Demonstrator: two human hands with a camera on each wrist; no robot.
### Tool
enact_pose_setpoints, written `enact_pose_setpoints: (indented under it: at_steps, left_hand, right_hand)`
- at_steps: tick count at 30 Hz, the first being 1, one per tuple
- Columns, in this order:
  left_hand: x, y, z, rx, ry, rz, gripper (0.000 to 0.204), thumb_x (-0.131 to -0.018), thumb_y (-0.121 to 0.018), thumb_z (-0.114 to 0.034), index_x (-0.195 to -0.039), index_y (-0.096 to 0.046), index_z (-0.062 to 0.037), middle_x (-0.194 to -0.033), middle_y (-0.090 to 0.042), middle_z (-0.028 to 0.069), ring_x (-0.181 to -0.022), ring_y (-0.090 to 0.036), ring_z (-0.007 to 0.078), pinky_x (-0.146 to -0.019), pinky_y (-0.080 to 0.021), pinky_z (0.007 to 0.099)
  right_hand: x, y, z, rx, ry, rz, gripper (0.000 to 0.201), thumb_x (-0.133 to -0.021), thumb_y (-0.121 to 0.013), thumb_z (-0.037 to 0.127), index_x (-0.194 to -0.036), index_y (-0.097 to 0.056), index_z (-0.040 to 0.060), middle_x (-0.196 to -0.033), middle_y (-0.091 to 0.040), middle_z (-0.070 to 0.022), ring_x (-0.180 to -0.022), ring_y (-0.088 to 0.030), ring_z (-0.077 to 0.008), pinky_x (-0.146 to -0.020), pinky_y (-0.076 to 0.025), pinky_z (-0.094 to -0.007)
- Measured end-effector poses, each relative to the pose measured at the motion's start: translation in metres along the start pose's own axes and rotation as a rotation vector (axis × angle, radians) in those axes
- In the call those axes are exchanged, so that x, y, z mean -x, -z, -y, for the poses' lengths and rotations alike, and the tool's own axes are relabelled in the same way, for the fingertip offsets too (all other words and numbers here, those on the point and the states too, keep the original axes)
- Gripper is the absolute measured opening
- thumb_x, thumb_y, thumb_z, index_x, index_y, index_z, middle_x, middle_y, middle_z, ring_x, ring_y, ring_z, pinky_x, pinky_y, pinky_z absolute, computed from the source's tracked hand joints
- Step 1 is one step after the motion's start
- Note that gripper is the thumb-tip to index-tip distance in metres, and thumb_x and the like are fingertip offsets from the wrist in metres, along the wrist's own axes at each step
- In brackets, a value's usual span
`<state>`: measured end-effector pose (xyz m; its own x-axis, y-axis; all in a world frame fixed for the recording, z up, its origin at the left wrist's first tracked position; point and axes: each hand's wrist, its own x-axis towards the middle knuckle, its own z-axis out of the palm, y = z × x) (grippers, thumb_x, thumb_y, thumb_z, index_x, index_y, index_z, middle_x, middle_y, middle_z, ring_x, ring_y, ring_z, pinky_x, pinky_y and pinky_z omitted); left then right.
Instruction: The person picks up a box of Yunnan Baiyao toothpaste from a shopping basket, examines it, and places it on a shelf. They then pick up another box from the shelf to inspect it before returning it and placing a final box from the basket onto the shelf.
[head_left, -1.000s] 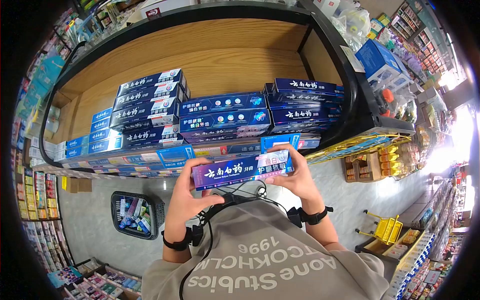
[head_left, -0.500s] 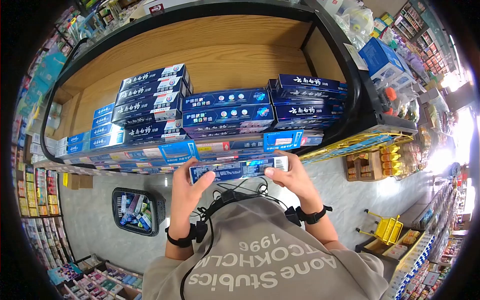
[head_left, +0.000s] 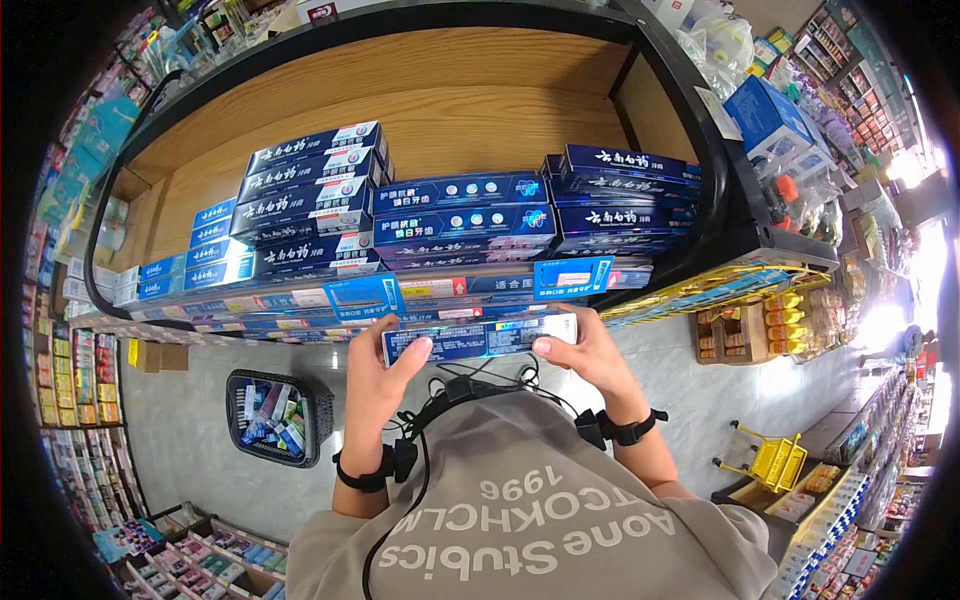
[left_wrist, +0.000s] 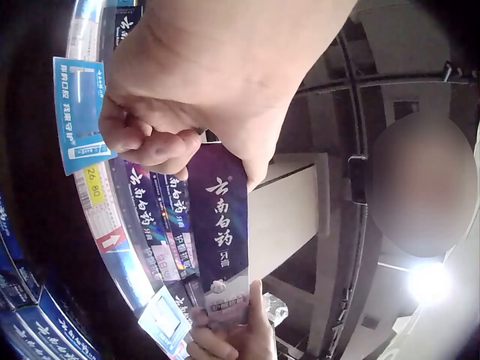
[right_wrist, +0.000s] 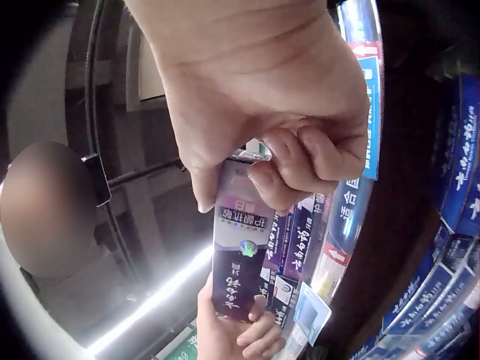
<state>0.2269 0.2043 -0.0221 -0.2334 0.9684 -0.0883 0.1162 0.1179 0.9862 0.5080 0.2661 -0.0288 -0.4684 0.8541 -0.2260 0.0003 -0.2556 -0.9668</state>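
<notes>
Both hands hold one long toothpaste box (head_left: 485, 340) level in front of the shelf, its printed back panel turned up toward the head camera. My left hand (head_left: 378, 375) grips the left end, thumb on the panel. At the other end my right hand (head_left: 588, 362) grips likewise, thumb near the corner. In the left wrist view the box (left_wrist: 217, 217) shows a dark purple face with white lettering, and the fingers curl round its end. The right wrist view shows the box (right_wrist: 240, 247) held between both hands. Just beyond stand stacked toothpaste boxes (head_left: 465, 228) on the shelf.
Blue price cards (head_left: 363, 297) hang along the shelf's front edge. A dark basket (head_left: 322, 430) of assorted boxes stands on the floor to the left. A small yellow cart (head_left: 777, 460) is at the right, and a black frame (head_left: 715, 200) borders the wooden shelf.
The toothpaste box has been tilted from its lettered front to its back panel, both hands staying at its ends. Over the last half second the hands have barely moved.
</notes>
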Motion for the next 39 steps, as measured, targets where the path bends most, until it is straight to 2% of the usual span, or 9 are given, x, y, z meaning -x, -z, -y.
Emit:
enact_pose_setpoints:
  at_steps: [5, 9, 14, 17, 18, 22, 25, 35, 39]
  left_hand:
    - [0.002, -0.003, -0.003, -0.063, -0.142, -0.067, 0.045, -0.083, -0.081, -0.034, -0.101, -0.068, 0.0052, -0.088, -0.07, 0.0072, -0.081, -0.061, 0.0115, -0.078, -0.049, 0.0278]
    - [0.002, -0.001, -0.007, -0.087, -0.223, -0.036, 0.044, -0.078, -0.084, -0.034, -0.094, -0.065, 0.0027, -0.085, -0.07, 0.0068, -0.079, -0.063, 0.0121, -0.076, -0.05, 0.0284]
    - [0.006, -0.005, -0.034, -0.231, -0.436, 0.037, 0.048, -0.069, -0.092, -0.032, -0.09, -0.064, 0.0003, -0.084, -0.072, 0.0102, -0.071, -0.067, 0.0154, -0.069, -0.053, 0.0289]
    - [0.002, -0.013, -0.04, -0.344, -0.718, -0.007, 0.052, -0.064, -0.095, -0.035, -0.081, -0.058, -0.0031, -0.071, -0.064, 0.009, -0.058, -0.062, 0.0248, -0.057, -0.05, 0.0335]
    - [0.003, -0.017, -0.044, -0.362, -0.745, 0.001, 0.054, -0.063, -0.096, -0.038, -0.077, -0.054, -0.0059, -0.067, -0.058, 0.0083, -0.054, -0.057, 0.0261, -0.053, -0.046, 0.0353]
    - [0.005, -0.029, -0.057, -0.466, -0.92, 0.108, 0.056, -0.063, -0.095, -0.044, -0.077, -0.053, -0.0089, -0.067, -0.056, 0.0058, -0.053, -0.058, 0.0232, -0.051, -0.045, 0.0342]
    - [0.007, -0.04, -0.062, -0.405, -0.952, 0.189, 0.058, -0.06, -0.098, -0.042, -0.077, -0.055, -0.0071, -0.066, -0.056, 0.0069, -0.051, -0.055, 0.0249, -0.05, -0.043, 0.0336]
    - [0.003, -0.05, -0.051, -0.371, -0.945, 0.2, 0.059, -0.061, -0.097, -0.045, -0.081, -0.056, -0.0067, -0.066, -0.057, 0.006, -0.053, -0.059, 0.0242, -0.051, -0.044, 0.0346]
    - [0.002, -0.023, -0.051, -0.56, -0.778, 0.198, 0.055, -0.063, -0.096, -0.04, -0.091, -0.064, -0.0048, -0.073, -0.064, 0.0079, -0.059, -0.063, 0.0259, -0.056, -0.049, 0.0339]
  right_hand:
    - [0.0, 0.0, 0.003, -0.02, -0.026, 0.015, 0.054, -0.087, -0.082, 0.017, -0.131, -0.062, -0.0068, -0.126, -0.068, -0.0105, -0.117, -0.059, -0.0153, -0.104, -0.046, -0.0333]
    - [-0.003, 0.004, -0.003, -0.042, -0.018, 0.037, 0.062, -0.084, -0.085, 0.016, -0.135, -0.059, -0.007, -0.129, -0.066, -0.0101, -0.118, -0.059, -0.0157, -0.104, -0.046, -0.0328]
    - [-0.011, 0.023, -0.028, 0.106, -0.006, 0.18, 0.077, -0.073, -0.094, 0.014, -0.137, -0.056, -0.0065, -0.128, -0.065, -0.0089, -0.118, -0.057, -0.0153, -0.103, -0.045, -0.0303]
    - [-0.022, 0.023, -0.037, 0.155, -0.007, 0.321, 0.076, -0.07, -0.096, 0.012, -0.134, -0.057, -0.0047, -0.122, -0.064, -0.0062, -0.115, -0.056, -0.014, -0.1, -0.046, -0.0302]
    - [-0.023, 0.022, -0.036, 0.146, -0.036, 0.344, 0.073, -0.068, -0.096, 0.009, -0.129, -0.059, -0.0017, -0.119, -0.064, -0.0038, -0.112, -0.056, -0.0128, -0.097, -0.047, -0.0292]
    - [-0.029, 0.018, -0.049, 0.021, 0.007, 0.395, 0.071, -0.066, -0.096, 0.006, -0.127, -0.061, 0.0017, -0.123, -0.064, -0.0048, -0.115, -0.059, -0.0136, -0.1, -0.048, -0.0308]
    - [-0.028, 0.019, -0.047, 0.033, 0.045, 0.428, 0.071, -0.065, -0.095, 0.005, -0.127, -0.061, 0.0017, -0.123, -0.064, -0.0058, -0.116, -0.06, -0.0156, -0.101, -0.049, -0.0329]
    - [-0.023, 0.018, -0.047, 0.051, -0.017, 0.412, 0.068, -0.068, -0.092, 0.0, -0.128, -0.061, 0.0032, -0.125, -0.063, -0.0052, -0.117, -0.06, -0.0157, -0.1, -0.05, -0.0337]
    - [-0.011, 0.042, -0.035, 0.228, 0.107, 0.24, 0.068, -0.07, -0.092, -0.001, -0.128, -0.057, 0.0042, -0.125, -0.061, -0.0056, -0.112, -0.058, -0.0131, -0.096, -0.05, -0.0302]
